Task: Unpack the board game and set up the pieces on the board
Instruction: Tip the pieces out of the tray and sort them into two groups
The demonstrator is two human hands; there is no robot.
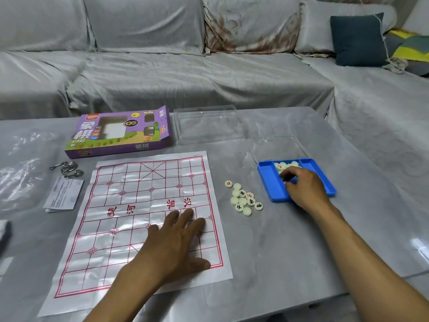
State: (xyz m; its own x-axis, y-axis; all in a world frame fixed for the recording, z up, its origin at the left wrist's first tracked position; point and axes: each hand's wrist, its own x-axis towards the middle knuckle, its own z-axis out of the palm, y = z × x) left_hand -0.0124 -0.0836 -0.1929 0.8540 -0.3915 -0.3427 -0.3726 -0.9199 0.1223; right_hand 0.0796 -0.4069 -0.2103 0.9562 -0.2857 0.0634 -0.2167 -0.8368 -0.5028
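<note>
At the far left of the desk (pixel 290 240) lie a crumpled plastic wrapper (pixel 21 163), some metal ring puzzles (pixel 67 168) and a folded leaflet (pixel 63 194), with the opened purple game box (pixel 120 133) behind them. Next comes the paper board (pixel 130 219), spread flat but creased. The left hand (pixel 171 247) rests on its near right part with fingers straight and spread, pressing the sheet down. Just off the board's right edge sits a loose cluster of pale round pieces (pixel 243 198), some showing red or black characters, some blank side up. Further right, the right hand (pixel 304 189) reaches into the blue tray (pixel 325 180), its fingers curled over the pieces still lying there; whether they already pinch one is hidden by the hand itself. Behind the tray lie two clear plastic covers (pixel 206 126). To do this step well, it seems wise to lift pieces out a few at a time and set them by the cluster. Keep the left palm on the sheet so it does not slide. Turn each piece face up, so red and black can be sorted before placing them on the grid intersections.
</note>
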